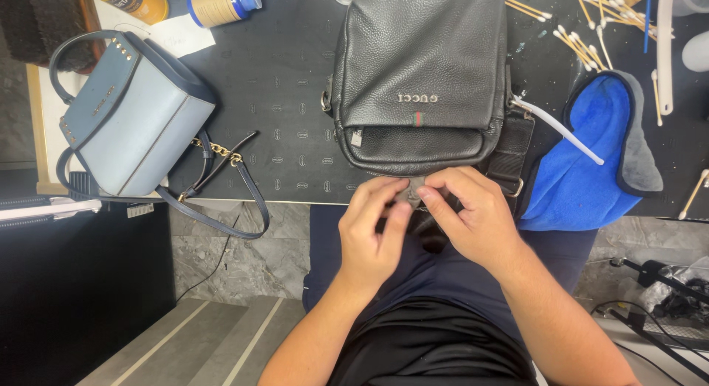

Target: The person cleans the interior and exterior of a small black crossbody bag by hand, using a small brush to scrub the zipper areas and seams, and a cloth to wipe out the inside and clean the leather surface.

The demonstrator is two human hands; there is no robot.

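The black leather bag (419, 76) lies flat on the desk (281, 98), its bottom edge at the near rim. It looks soft, pliable and fairly light, best held by that edge or the strap. Directly below, the left hand (373, 235) and right hand (473, 216) pinch a small tab (415, 192), each grip closed on it.

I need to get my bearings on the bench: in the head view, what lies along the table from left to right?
Light blue handbag → black leather bag, with left hand and right hand at its near edge → blue cloth → cotton swabs.
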